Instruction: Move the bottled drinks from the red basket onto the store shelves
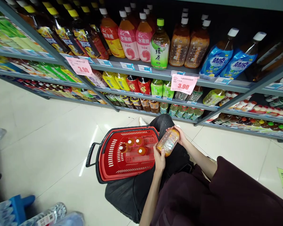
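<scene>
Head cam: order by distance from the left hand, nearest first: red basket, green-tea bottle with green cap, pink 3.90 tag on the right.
From the left hand:
1. Red basket: just left of the hand, on the lap.
2. Pink 3.90 tag: up and right, on the shelf edge.
3. Green-tea bottle: top shelf, above the tag.

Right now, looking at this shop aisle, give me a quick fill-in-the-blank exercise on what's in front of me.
1. Both hands hold one ____ over the lap.
2. The basket is coloured ____.
3. The pink price tags read ____.
4. Inside the basket stand ____ bottles.

Missing words: bottle; red; 3.90; four
</scene>
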Available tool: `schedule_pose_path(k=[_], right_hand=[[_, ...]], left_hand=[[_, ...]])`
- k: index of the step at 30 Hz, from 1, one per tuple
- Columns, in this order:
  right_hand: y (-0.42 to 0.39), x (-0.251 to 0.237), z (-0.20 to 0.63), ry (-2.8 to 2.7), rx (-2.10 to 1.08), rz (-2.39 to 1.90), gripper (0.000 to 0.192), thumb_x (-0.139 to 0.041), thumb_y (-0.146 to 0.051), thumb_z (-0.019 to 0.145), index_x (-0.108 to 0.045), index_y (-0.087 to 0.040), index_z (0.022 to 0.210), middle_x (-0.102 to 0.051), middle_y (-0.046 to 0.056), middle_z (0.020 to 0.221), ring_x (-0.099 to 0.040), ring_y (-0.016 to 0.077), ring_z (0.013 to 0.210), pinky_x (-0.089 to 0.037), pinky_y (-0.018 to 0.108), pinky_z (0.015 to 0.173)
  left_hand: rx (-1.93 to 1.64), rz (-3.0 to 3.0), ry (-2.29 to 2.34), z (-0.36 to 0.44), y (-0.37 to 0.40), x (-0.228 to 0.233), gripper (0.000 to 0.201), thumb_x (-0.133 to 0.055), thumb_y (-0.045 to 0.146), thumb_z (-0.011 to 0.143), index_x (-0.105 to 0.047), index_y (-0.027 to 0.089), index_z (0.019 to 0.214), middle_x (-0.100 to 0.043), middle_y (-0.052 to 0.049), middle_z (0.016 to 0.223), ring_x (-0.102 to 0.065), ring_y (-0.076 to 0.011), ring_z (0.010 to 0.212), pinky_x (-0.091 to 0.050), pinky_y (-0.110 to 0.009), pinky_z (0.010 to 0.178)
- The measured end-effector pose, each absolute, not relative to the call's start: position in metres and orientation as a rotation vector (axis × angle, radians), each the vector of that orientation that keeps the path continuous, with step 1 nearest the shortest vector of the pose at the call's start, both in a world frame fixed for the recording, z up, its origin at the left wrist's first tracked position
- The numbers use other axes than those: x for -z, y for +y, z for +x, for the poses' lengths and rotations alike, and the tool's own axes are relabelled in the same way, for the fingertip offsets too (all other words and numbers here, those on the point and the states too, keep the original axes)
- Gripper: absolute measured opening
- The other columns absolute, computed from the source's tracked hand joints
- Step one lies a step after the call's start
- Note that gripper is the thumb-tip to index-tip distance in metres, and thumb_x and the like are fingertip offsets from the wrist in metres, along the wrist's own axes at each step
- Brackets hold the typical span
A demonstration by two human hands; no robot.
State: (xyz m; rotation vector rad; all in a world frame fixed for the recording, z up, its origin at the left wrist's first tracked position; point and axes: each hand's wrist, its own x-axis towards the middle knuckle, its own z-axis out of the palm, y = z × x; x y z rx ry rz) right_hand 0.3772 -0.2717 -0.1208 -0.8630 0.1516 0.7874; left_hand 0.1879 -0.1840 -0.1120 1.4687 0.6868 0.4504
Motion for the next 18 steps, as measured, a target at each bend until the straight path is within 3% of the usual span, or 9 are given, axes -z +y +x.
schedule_pose_path(k=[2, 6, 12, 18], right_hand=[[-0.2718, 0.1230, 0.3776, 0.147, -0.785, -0.868, 0.034, -0.087, -0.051, 0.076, -0.072, -0.021, 0.079, -0.081, 0.005, 0.094, -0.078, 0.0275, 0.101, -0.061, 0.038, 0.094], [-0.2726, 0.1271, 0.3781, 0.143, -0.782, -0.873, 0.034, -0.087, -0.052, 0.077, -0.071, -0.022, 0.079, -0.080, 0.004, 0.094, -0.077, 0.0273, 0.102, -0.060, 0.040, 0.097], [-0.2718, 0.1222, 0.3782, 0.148, -0.780, -0.873, 0.035, -0.087, -0.053, 0.074, -0.072, -0.022, 0.077, -0.080, 0.003, 0.090, -0.077, 0.0266, 0.101, -0.059, 0.038, 0.096], [-0.2720, 0.1185, 0.3766, 0.131, -0.781, -0.858, 0.037, -0.086, -0.056, 0.075, -0.073, -0.022, 0.079, -0.081, 0.004, 0.092, -0.077, 0.0265, 0.100, -0.060, 0.038, 0.095]], left_hand=[[-0.492, 1.543, 0.647, 0.1877, -0.1851, 0.1085, 0.071, -0.069, 0.062, 0.089, -0.047, 0.019, 0.140, -0.055, -0.019, 0.143, -0.053, -0.0358, 0.136, -0.038, -0.056, 0.120], [-0.586, 1.762, 0.495, 0.1895, -0.1855, 0.1069, 0.096, -0.094, 0.044, 0.069, -0.041, 0.021, 0.146, -0.048, -0.019, 0.149, -0.047, -0.0383, 0.144, -0.036, -0.061, 0.123], [-0.658, 1.866, 0.496, 0.1916, -0.1859, 0.1104, 0.084, -0.085, 0.031, 0.078, -0.040, 0.023, 0.149, -0.053, -0.018, 0.144, -0.054, -0.0378, 0.137, -0.045, -0.061, 0.117], [-0.644, 1.846, 0.534, 0.1896, -0.1850, 0.1070, 0.080, -0.091, 0.038, 0.073, -0.050, 0.022, 0.139, -0.059, -0.018, 0.141, -0.058, -0.0383, 0.133, -0.047, -0.058, 0.116]])
